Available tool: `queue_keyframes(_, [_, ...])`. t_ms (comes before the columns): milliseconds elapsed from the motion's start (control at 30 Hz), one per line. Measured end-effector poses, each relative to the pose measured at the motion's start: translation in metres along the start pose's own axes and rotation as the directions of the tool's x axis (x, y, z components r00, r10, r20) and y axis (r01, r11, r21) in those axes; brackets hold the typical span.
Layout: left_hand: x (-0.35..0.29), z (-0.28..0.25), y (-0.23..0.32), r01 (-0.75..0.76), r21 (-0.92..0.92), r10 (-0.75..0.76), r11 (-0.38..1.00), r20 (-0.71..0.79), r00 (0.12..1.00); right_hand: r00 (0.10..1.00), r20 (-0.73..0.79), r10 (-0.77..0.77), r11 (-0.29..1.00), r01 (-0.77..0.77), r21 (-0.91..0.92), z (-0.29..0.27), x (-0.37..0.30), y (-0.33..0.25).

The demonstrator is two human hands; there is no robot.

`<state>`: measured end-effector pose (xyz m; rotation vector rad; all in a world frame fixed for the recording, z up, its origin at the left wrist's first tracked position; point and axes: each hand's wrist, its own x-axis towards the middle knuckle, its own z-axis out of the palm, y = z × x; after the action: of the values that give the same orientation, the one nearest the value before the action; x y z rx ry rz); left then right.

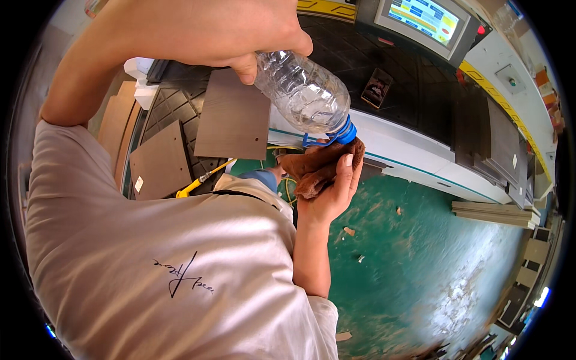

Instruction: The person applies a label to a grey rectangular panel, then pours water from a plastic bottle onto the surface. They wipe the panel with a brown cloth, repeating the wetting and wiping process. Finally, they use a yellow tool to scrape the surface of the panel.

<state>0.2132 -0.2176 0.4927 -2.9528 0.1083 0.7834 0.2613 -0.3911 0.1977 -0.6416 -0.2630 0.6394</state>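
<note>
Fingers (282,45) on one bottle (303,93), one cloth (318,168)

left hand (240,30) grips clear plastic bottle (303,90) tilted neck-down | blue cap (343,133) touching brown cloth (315,168) – cupped in right hand (330,192) | green floor (420,252) below

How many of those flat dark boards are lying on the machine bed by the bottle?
2 clearly: one dark board just under the bottle, another lower left. Others may be hidden behind the arm.
</note>
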Motion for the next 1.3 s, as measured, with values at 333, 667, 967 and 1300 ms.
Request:
queue_keyframes(333, [0.006, 0.004, 0.008, -0.046, 0.008, 0.046, 0.999, -0.136, 0.990, 0.992, -0.126, 0.003, 0.999, 0.003, 0.043, 0.009, -0.006, -0.015])
queue_keyframes(667, [-0.001, -0.012, 0.015, -0.027, 0.001, 0.027, 1.000, -0.047, 0.999, 0.990, -0.142, 0.011, 0.996, 0.002, 0.088, 0.013, -0.010, -0.017])
queue_keyframes(967, [0.000, -0.016, 0.021, 0.020, 0.101, -0.021, 0.995, 0.005, 1.000, 0.992, -0.120, -0.031, 0.996, 0.041, 0.083, 0.009, -0.009, -0.014])
queue_keyframes(1300, [0.003, -0.021, 0.034, 0.082, 0.131, -0.085, 0.988, 0.012, 0.996, 0.996, -0.076, -0.048, 0.998, 0.050, 0.022, -0.002, -0.009, -0.010])
